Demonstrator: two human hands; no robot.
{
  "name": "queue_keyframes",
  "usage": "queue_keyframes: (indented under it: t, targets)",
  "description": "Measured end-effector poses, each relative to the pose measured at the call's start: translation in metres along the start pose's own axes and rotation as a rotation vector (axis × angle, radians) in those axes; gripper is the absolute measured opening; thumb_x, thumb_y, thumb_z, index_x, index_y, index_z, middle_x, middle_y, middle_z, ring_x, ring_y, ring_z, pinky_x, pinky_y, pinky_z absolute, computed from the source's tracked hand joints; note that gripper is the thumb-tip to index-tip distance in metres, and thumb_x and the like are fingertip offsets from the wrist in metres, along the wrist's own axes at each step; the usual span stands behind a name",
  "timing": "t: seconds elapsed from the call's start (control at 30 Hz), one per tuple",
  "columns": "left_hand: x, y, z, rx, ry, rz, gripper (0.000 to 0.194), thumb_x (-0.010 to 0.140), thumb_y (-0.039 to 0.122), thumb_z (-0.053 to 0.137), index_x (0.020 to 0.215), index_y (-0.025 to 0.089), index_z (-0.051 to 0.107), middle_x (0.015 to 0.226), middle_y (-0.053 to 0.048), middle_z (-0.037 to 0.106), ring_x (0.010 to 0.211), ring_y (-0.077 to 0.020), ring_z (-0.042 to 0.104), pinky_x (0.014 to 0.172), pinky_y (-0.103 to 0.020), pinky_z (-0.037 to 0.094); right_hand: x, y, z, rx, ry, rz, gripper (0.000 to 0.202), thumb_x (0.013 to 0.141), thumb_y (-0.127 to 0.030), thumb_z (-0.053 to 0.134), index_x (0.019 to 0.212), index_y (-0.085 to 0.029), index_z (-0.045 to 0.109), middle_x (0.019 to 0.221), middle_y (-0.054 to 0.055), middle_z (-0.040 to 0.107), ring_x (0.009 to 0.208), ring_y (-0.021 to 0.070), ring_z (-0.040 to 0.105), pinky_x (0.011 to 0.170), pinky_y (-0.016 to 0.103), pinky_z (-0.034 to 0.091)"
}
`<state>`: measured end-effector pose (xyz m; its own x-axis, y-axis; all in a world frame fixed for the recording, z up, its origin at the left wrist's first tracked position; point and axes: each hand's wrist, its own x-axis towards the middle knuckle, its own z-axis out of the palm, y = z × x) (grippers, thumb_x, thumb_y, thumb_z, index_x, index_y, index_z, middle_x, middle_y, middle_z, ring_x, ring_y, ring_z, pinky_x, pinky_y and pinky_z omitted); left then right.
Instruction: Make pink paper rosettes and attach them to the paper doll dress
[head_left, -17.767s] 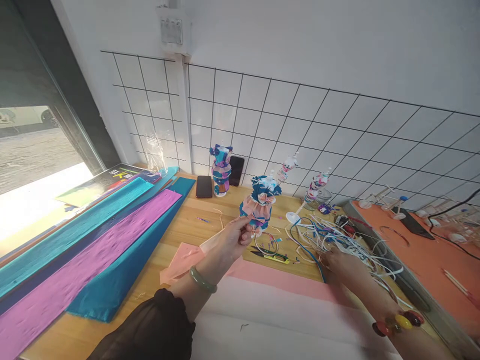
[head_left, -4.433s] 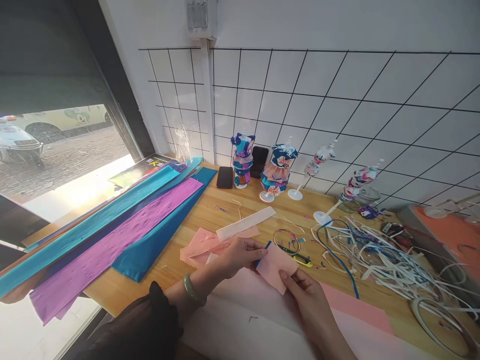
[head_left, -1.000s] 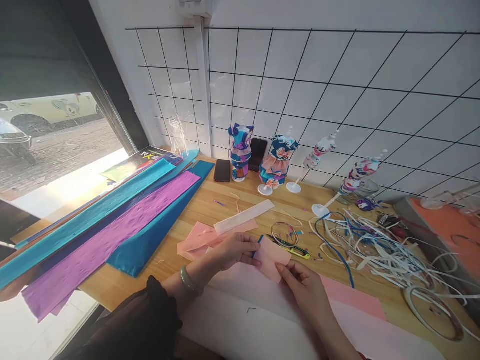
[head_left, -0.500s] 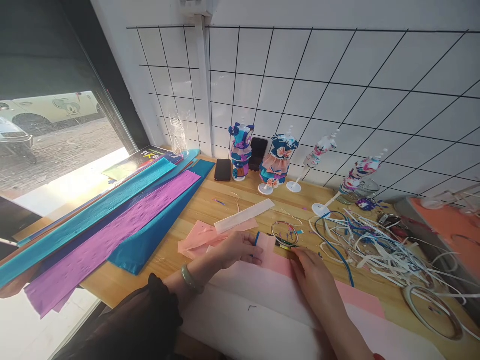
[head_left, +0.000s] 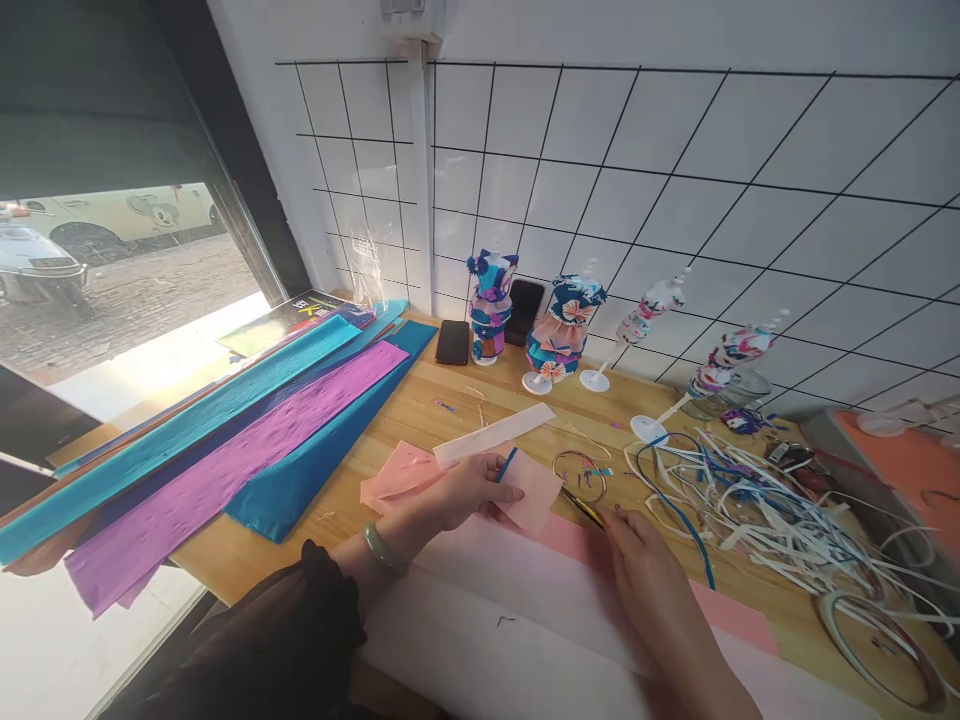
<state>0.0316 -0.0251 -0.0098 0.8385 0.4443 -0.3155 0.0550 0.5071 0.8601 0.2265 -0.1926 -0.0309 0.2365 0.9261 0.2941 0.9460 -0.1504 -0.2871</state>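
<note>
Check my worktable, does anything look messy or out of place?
Yes, the white and blue strips on the right: they lie in a loose tangle. Small scraps are scattered in and around the thin ring, near the black-and-yellow tool in the right hand. On the left, the purple sheet sticks out past the edge of the table.

- The view looks from the person's head, facing forward and down across the wooden surface (head_left: 420, 410).
- It sits near: the left grip (head_left: 466, 490) and right grip (head_left: 643, 545) fall below mid-frame.
- Ahead stands the grid-lined wall (head_left: 600, 115); leftward, the street opening (head_left: 139, 265).
</note>
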Motion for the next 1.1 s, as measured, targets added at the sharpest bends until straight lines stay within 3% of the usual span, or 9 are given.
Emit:
queue_keyframes:
  t: [0.23, 0.37, 0.5, 0.57, 0.63, 0.73, 0.87, 0.97, 1.1]
  targets:
    - [0.001, 0.003, -0.003, -0.136, 0.036, 0.000, 0.041, 0.055, 0.026, 0.080, 0.090, 0.010, 0.065, 0.078, -0.005, 0.065, 0.067, -0.0144, 0.062, 0.065, -0.030, 0.053, 0.000, -0.003, -0.016, 0.366, 0.046, 0.268, 0.031, 0.086, -0.030, 0.036, 0.104, -0.020, 0.059, 0.098, 0.011, 0.062, 0.091, 0.0253, 0.057, 0.076, 0.040, 0.046]
    - [0.002, 0.002, -0.005, -0.202, 0.053, -0.004, 0.043, 0.056, 0.026, 0.079, 0.094, 0.011, 0.065, 0.084, -0.007, 0.066, 0.074, -0.0170, 0.063, 0.071, -0.033, 0.052, 0.004, -0.010, -0.027, 0.836, 0.081, 0.592, 0.035, 0.079, -0.045, 0.050, 0.103, -0.023, 0.060, 0.063, 0.000, 0.054, 0.052, 0.0165, 0.047, 0.045, 0.029, 0.037]
    - [0.002, -0.001, -0.007, -0.219, -0.015, 0.013, 0.045, 0.059, 0.027, 0.078, 0.099, 0.014, 0.063, 0.093, -0.009, 0.065, 0.080, -0.0183, 0.063, 0.072, -0.034, 0.052, 0.008, -0.026, -0.039, 1.324, 0.265, 0.676, 0.027, 0.072, -0.040, 0.064, 0.094, -0.026, 0.060, 0.077, -0.001, 0.054, 0.053, 0.0107, 0.043, 0.049, 0.027, 0.036]
    - [0.002, -0.002, -0.008, -0.186, -0.051, 0.009, 0.045, 0.059, 0.029, 0.078, 0.099, 0.014, 0.062, 0.092, -0.009, 0.064, 0.077, -0.0177, 0.063, 0.068, -0.033, 0.052, 0.008, -0.033, -0.041, 1.470, 0.212, 0.674, 0.020, 0.075, -0.040, 0.061, 0.089, -0.025, 0.060, 0.076, -0.001, 0.051, 0.051, 0.0090, 0.041, 0.047, 0.026, 0.034]
    - [0.002, -0.002, -0.007, -0.145, -0.068, 0.004, 0.046, 0.057, 0.030, 0.079, 0.097, 0.014, 0.062, 0.088, -0.007, 0.064, 0.074, -0.0169, 0.063, 0.064, -0.031, 0.053, 0.007, -0.037, -0.038, 1.551, 0.034, 0.649, 0.028, 0.081, -0.049, 0.050, 0.086, -0.023, 0.060, 0.065, -0.003, 0.043, 0.045, 0.0073, 0.032, 0.042, 0.024, 0.028]
    - [0.001, -0.003, -0.006, -0.109, -0.082, 0.018, 0.047, 0.054, 0.029, 0.081, 0.094, 0.014, 0.062, 0.085, -0.006, 0.063, 0.074, -0.0168, 0.062, 0.064, -0.031, 0.053, 0.003, -0.042, -0.029, 1.541, -0.182, 0.618, 0.047, 0.082, -0.061, 0.038, 0.086, -0.019, 0.059, 0.055, -0.006, 0.033, 0.040, 0.0054, 0.020, 0.040, 0.022, 0.017]
    - [0.001, -0.003, -0.006, -0.093, -0.090, 0.043, 0.050, 0.052, 0.028, 0.081, 0.096, 0.014, 0.062, 0.088, -0.007, 0.064, 0.076, -0.0174, 0.063, 0.065, -0.031, 0.053, -0.002, -0.052, -0.025, 1.356, -0.312, 0.579, 0.048, 0.076, -0.064, 0.048, 0.078, -0.017, 0.058, 0.052, -0.008, 0.027, 0.040, 0.0043, 0.015, 0.040, 0.021, 0.011]
    - [0.001, -0.002, -0.006, -0.090, -0.079, 0.036, 0.048, 0.051, 0.027, 0.081, 0.094, 0.013, 0.063, 0.087, -0.007, 0.064, 0.075, -0.0174, 0.063, 0.064, -0.030, 0.054, -0.003, -0.059, -0.027, 1.179, -0.350, 0.551, 0.050, 0.074, -0.066, 0.047, 0.070, -0.017, 0.061, 0.048, -0.007, 0.029, 0.041, 0.0067, 0.022, 0.039, 0.022, 0.018]
    - [0.000, 0.000, -0.006, -0.089, -0.043, 0.022, 0.047, 0.051, 0.026, 0.082, 0.092, 0.013, 0.064, 0.085, -0.006, 0.065, 0.074, -0.0171, 0.063, 0.063, -0.030, 0.054, -0.002, -0.062, -0.031, 0.955, -0.335, 0.578, 0.054, 0.076, -0.066, 0.041, 0.069, -0.020, 0.067, 0.055, 0.003, 0.053, 0.050, 0.0153, 0.044, 0.045, 0.026, 0.035]
